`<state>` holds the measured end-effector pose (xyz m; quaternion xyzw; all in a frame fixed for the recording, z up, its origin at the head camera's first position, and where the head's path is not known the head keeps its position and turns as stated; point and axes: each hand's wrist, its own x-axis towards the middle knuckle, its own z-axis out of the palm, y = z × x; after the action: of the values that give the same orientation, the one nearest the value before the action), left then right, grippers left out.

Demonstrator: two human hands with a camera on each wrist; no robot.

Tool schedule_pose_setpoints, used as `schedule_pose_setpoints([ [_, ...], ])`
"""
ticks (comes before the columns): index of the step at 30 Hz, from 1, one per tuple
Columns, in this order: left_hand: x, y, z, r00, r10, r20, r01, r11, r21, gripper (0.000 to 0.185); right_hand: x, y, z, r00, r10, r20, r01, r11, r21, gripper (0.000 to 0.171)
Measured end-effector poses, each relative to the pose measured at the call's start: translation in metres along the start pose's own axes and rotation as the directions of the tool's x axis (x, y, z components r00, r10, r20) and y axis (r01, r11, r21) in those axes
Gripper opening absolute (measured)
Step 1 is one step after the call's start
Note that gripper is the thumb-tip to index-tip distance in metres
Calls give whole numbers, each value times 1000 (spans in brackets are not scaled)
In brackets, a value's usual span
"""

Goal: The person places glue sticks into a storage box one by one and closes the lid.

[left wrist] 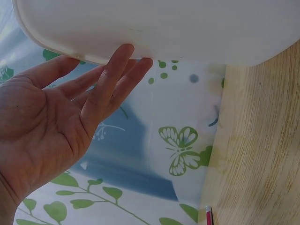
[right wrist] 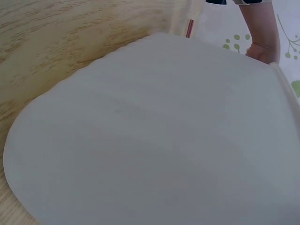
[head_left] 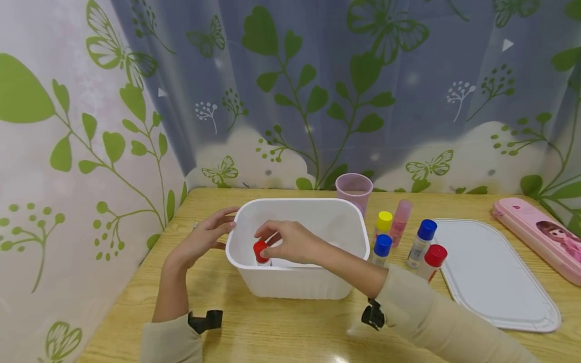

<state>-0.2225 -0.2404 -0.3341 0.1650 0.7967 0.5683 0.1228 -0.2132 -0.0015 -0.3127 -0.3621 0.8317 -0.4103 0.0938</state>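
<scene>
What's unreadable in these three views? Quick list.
- Red-capped bottle: body hidden in the head view by the bin wall and the right hand.
- Right wrist view: the bin wall fills the frame; hand and bottle unseen.
- Left wrist view: only the left hand, fingertips at the bin rim; bin contents unseen.
- Bottle labels by the lid: too small.

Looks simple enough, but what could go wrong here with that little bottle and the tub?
The right hand only pinches the red-capped bottle inside the tub, so it might slip or tip over. The left hand merely touches the rim with straight fingers, so the tub could slide. The sleeve passes close to the standing bottles and might knock them.
</scene>
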Motion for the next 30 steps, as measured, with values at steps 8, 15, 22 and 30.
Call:
schedule_pose_setpoints([
  [8,1,1,2,1000,-7,-1,7,1000,6,52,-23,0,-32,996,-49,-73,55,995,85,28],
  [15,1,-1,0,1000,-5,-6,5,1000,11,52,-69,-7,-77,979,-52,-198,78,988,130,31],
  [22,2,-1,2,1000,-12,-8,12,1000,12,52,-132,0,-112,944,118,-308,-88,990,109,32],
  [30,0,0,0,1000,-15,-12,15,999,42,52,-188,33,-123,887,129,-442,-178,981,-70,27],
])
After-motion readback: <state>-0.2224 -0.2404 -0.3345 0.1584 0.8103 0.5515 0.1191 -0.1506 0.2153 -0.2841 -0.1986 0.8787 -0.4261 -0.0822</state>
